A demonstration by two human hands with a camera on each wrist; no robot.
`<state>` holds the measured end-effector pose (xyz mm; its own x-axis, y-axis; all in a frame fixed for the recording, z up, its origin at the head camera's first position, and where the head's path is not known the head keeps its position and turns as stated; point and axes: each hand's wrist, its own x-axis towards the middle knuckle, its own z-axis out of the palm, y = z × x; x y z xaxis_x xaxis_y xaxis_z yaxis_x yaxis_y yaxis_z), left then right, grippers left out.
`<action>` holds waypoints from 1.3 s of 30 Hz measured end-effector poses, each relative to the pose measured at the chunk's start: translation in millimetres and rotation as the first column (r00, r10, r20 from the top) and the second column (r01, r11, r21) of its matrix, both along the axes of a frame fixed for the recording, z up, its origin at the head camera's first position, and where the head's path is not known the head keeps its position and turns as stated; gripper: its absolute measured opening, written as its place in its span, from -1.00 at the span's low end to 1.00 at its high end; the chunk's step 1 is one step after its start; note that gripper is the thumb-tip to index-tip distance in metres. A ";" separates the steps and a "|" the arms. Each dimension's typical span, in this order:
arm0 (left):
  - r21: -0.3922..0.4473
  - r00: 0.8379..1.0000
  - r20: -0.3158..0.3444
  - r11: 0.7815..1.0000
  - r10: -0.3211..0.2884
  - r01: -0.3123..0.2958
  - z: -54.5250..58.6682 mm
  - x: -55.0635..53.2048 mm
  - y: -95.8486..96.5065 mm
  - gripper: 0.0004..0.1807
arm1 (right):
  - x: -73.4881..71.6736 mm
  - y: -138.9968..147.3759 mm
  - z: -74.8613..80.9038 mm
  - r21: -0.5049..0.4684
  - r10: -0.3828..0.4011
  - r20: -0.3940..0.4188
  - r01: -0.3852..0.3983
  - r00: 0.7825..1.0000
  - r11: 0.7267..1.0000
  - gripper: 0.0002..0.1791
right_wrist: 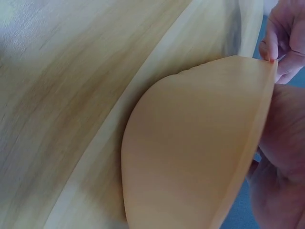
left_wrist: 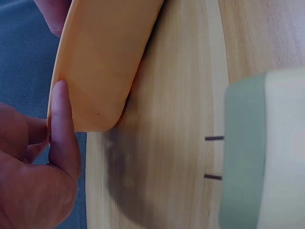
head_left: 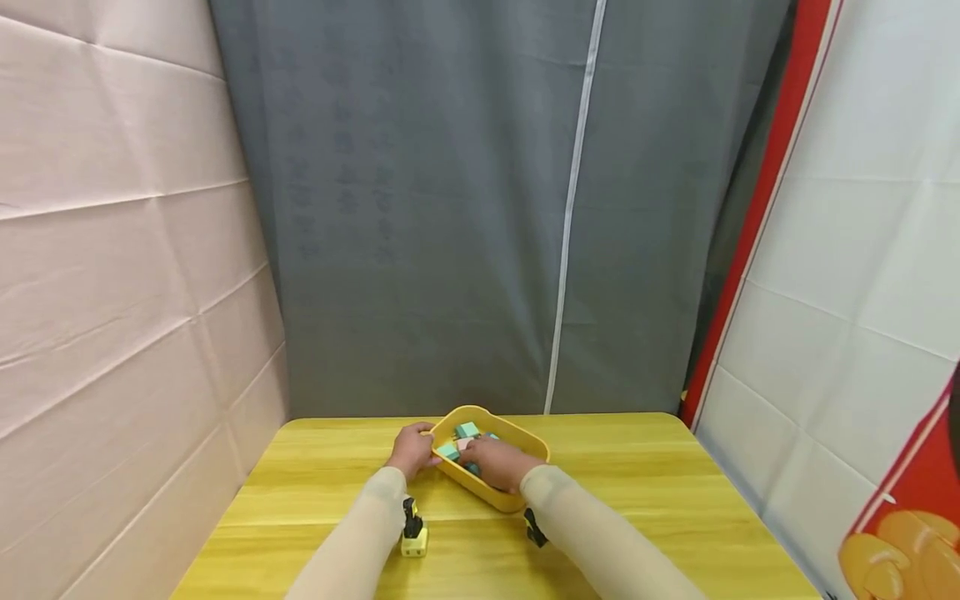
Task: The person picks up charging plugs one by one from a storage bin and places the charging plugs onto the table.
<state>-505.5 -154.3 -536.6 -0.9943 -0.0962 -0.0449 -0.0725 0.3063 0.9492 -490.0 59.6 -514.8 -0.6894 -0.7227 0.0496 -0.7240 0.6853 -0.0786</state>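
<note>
Yellow bin (head_left: pixel 471 486) before me, standing on the wooden table (head_left: pixel 660 500) near its far edge, where the grey curtain (head_left: pixel 420 208) hangs; wood runs wide to both sides of it, giving my elbows room. My left hand (head_left: pixel 411 450) pinches the rim at the left end, and my right hand (head_left: pixel 498 462) reaches inside, though I can't tell whether it grips anything. Only the head view shows the mint blocks (head_left: pixel 467 430) and pink block (head_left: pixel 464 443) inside; the left wrist view shows my thumb (left_wrist: pixel 62 119) against the outer wall
</note>
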 end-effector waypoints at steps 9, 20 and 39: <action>0.011 1.000 -0.006 1.000 0.001 -0.001 -0.5 -1.5 -0.2 -0.55 | -2.7 0.4 -3.6 -0.011 -0.011 0.004 0.011 1.000 1.000 -0.53; 0.020 1.000 -0.003 1.000 -0.004 0.004 -1.7 -3.0 -1.0 -0.54 | -5.6 3.9 -6.7 -0.085 0.061 -0.052 -0.065 0.997 0.994 -0.66; 0.036 1.000 -0.024 0.999 -0.015 0.016 -1.4 -2.0 -2.2 -0.52 | -2.0 28.5 -2.6 -0.386 -0.124 0.076 0.144 0.989 0.911 -0.50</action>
